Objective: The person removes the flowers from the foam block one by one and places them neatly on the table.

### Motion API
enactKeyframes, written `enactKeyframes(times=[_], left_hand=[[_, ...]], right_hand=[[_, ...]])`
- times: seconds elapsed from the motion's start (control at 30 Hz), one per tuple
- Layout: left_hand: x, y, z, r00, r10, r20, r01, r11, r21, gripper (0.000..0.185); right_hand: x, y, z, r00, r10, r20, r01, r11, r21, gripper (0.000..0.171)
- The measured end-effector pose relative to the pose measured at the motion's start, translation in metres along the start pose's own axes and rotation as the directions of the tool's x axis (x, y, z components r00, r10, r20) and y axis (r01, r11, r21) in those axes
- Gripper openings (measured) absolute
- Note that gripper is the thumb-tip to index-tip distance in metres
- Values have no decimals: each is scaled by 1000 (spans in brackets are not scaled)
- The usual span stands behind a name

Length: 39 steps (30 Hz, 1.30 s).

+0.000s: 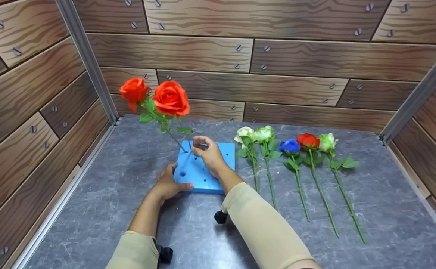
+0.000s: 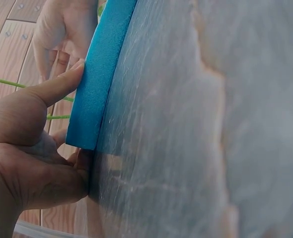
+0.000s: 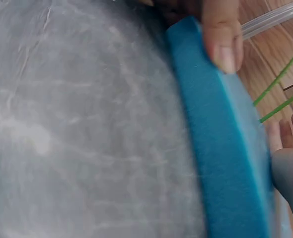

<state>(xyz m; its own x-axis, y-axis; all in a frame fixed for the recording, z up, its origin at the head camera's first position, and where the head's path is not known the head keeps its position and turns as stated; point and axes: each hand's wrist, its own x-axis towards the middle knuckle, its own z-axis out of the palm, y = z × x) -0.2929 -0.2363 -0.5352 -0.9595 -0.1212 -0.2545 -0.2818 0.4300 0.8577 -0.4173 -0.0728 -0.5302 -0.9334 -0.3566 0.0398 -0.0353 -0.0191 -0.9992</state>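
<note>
My left hand (image 1: 168, 183) grips the near left corner of a blue foam block (image 1: 203, 168), thumb on its top face and fingers along its side. Two red roses stand at the block's back left edge, leaning left. One red rose (image 1: 132, 91) is farther left; the other red rose (image 1: 171, 98) has a larger bloom facing me. Above the block, my right hand (image 1: 211, 156) pinches low on a rose stem, thumb and index finger close to the block's top. In the right wrist view, two green stems (image 3: 278, 82) meet the block, one overlapped by a right fingertip.
Right of the block lie two pale roses (image 1: 264, 133), a blue rose (image 1: 290, 146), another red rose (image 1: 308, 141) and a greenish-white rose (image 1: 327, 142). Several holes (image 1: 182, 174) dot the block. Wood-patterned walls (image 1: 203, 52) enclose the grey marbled table (image 1: 102, 209).
</note>
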Motion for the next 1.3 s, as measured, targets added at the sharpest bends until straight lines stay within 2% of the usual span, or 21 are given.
enactKeyframes(times=[0.13,0.43,0.73,1.0,1.3], left_hand=[[0,-1,0,1000,0,-4,0,1000,1,112],[0,-1,-1,1000,-5,8,5,1000,-14,112],[3,-4,1,1000,-6,6,6,1000,-9,113],[4,-2,1,999,-29,18,29,1000,-3,111],[1,-2,0,999,-34,24,34,999,2,113]], right_hand=[[-1,3,2,1000,-5,5,5,999,-38,38],[-2,1,10,1000,18,17,-14,975,-221,40],[-1,0,20,997,-4,-76,-26,917,-399,32],[-2,3,23,989,-47,-137,-17,903,-430,26],[-5,6,25,985,-92,-144,31,926,-377,27]])
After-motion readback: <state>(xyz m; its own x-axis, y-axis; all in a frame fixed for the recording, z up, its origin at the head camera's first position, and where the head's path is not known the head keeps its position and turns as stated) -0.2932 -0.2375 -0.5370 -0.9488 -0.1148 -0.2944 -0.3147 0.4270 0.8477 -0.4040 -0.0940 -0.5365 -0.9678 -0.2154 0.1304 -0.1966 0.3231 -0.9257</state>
